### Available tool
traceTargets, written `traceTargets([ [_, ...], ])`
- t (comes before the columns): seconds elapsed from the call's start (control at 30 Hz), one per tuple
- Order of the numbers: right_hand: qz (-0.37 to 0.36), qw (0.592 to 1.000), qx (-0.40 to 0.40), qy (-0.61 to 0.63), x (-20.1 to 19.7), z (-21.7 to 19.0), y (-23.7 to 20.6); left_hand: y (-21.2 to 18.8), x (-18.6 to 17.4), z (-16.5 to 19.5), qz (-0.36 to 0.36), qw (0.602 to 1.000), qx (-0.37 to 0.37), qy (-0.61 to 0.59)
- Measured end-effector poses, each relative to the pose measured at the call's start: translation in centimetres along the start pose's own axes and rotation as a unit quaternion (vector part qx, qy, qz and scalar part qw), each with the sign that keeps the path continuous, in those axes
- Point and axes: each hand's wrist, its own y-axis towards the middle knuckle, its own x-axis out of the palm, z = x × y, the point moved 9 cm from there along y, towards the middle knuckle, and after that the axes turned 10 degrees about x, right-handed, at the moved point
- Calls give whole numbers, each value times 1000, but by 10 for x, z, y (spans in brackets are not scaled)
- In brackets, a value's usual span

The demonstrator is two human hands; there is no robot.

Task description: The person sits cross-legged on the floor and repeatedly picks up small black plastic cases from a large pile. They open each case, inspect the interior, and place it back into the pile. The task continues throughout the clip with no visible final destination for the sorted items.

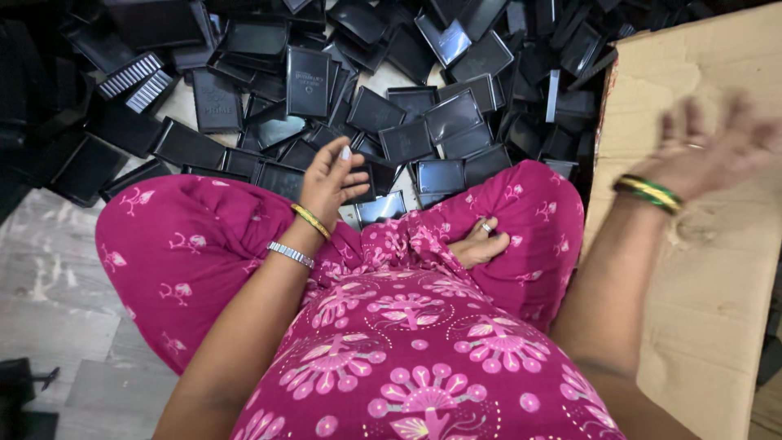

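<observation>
A person sits cross-legged. Left hand [330,178] hovers with fingers loosely curled, empty, just above a heap of black plastic trays [407,138]. Right hand [713,151], blurred, is spread open and empty over a cardboard sheet [709,269].

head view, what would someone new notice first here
Most striking is the big heap of black plastic trays spread over the floor at the top. Below it sits the person's bright pink patterned clothing. The left hand hovers, empty, at the heap's edge, while the blurred right hand is above a cardboard sheet.
</observation>
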Motion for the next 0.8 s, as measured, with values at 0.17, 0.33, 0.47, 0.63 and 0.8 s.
traceTargets([
  [0.17, -302, 902, 37, -306, 151, 105, -119, 1, 11, -13, -17, 1000, -21, -10],
  [0.33, -477, 696, -190, -502, 250, 133, -238, -2, 8, -14, -28, 999, -23, -32],
  [0.47, -428, 633, -150, -627, 255, 144, -230, 0, 3, -22, -23, 998, -44, -34],
  [0.63, -494, 698, -4, -518, 240, 145, -240, 6, 16, -30, -26, 997, -69, 4],
  [0.8, -617, 729, 249, -162, 259, 134, -299, 4, 29, -7, 1, 992, -87, -92],
])
